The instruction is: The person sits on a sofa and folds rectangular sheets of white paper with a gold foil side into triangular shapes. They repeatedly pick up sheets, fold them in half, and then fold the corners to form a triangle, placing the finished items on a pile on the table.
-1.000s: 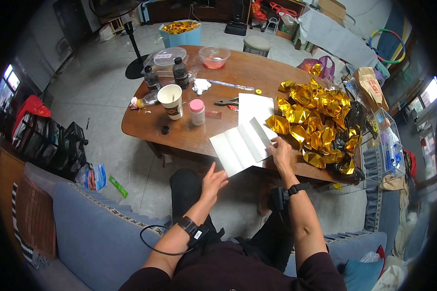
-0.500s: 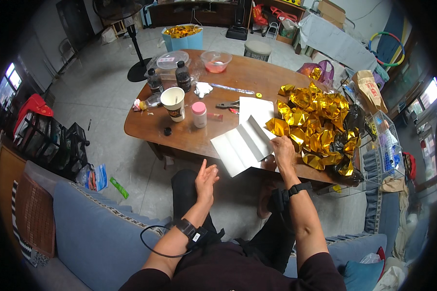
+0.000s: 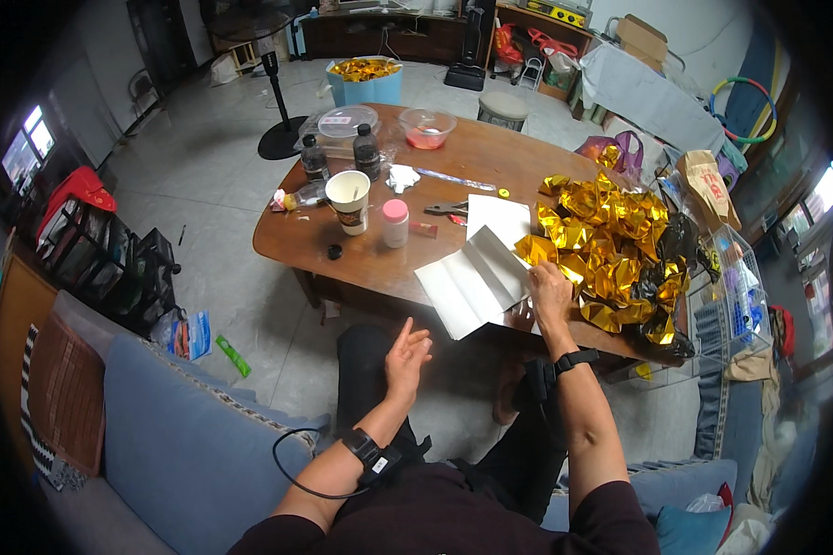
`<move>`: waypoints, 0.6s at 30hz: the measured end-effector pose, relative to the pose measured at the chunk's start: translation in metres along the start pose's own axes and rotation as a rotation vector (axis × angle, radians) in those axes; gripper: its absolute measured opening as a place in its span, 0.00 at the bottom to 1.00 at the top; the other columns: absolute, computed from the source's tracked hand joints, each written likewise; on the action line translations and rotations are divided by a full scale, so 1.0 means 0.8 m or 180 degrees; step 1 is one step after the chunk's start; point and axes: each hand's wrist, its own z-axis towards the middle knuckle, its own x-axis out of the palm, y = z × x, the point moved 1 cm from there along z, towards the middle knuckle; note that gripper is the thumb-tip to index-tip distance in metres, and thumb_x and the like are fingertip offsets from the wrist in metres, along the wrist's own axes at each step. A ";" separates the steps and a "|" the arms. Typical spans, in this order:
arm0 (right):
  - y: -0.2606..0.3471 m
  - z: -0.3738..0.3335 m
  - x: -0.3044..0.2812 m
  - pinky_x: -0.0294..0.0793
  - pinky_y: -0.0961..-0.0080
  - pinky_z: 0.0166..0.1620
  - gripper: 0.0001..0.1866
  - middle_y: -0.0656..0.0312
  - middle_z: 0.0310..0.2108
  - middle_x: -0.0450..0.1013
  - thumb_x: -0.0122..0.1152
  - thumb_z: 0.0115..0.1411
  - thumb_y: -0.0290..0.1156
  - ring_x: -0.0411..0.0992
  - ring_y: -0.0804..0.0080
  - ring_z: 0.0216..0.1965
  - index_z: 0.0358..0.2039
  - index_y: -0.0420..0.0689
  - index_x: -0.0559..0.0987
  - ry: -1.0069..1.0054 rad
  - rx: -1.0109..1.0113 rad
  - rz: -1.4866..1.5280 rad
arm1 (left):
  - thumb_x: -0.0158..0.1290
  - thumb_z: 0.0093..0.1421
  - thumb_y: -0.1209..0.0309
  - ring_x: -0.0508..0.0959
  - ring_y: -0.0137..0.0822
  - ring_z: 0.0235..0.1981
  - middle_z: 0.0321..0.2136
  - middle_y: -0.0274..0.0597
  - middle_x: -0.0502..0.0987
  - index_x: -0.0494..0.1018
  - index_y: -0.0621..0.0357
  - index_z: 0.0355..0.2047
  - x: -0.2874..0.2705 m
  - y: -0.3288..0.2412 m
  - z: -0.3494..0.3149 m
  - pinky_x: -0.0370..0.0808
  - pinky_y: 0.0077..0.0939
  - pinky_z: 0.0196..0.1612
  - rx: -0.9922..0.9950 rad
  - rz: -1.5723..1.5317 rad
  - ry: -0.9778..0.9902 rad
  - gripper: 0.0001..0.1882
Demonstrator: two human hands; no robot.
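Brown table (image 3: 491, 166) holds a big gold foil pile (image 3: 611, 240). Right hand (image 3: 548, 289) presses flat, fingers together, on my creased white paper (image 3: 477, 282), folding unfinished; left hand (image 3: 405, 356) floats open, spread

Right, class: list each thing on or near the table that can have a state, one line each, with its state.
White sheet: creased, unfolded, overhanging the table edge.
Gold foil pile: crumpled, heaped.
Right hand: open, resting at sheet and foil.
Left hand: open, empty, off the table.
Paper cup: upright, uncovered.
Pink-capped bottle: upright, capped.
Two dark bottles: upright, capped.
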 end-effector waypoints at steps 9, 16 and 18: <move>0.054 0.027 -0.057 0.68 0.68 0.37 0.07 0.64 0.30 0.71 0.68 0.46 0.28 0.69 0.62 0.36 0.24 0.45 0.77 -0.0376 -0.0121 0.0835 | 0.51 0.62 0.72 0.75 0.28 0.42 0.45 0.40 0.74 0.58 0.58 0.61 0.026 0.013 -0.048 0.75 0.19 0.39 0.0104 0.0279 0.0689 0.28; 0.130 0.038 -0.154 0.73 0.83 0.30 0.06 0.60 0.28 0.77 0.60 0.58 0.26 0.71 0.81 0.26 0.34 0.40 0.73 0.0602 0.0699 0.3270 | 0.43 0.67 0.66 0.74 0.33 0.48 0.49 0.45 0.73 0.62 0.57 0.59 0.082 0.028 -0.072 0.73 0.25 0.47 0.0019 0.0019 0.1952 0.21; 0.158 0.026 -0.207 0.72 0.85 0.31 0.10 0.61 0.30 0.77 0.60 0.57 0.26 0.71 0.83 0.28 0.39 0.40 0.74 0.0826 0.0713 0.3882 | 0.40 0.68 0.63 0.71 0.36 0.52 0.52 0.48 0.70 0.59 0.59 0.61 0.116 0.020 -0.078 0.71 0.29 0.52 -0.0310 -0.0246 0.2291 0.23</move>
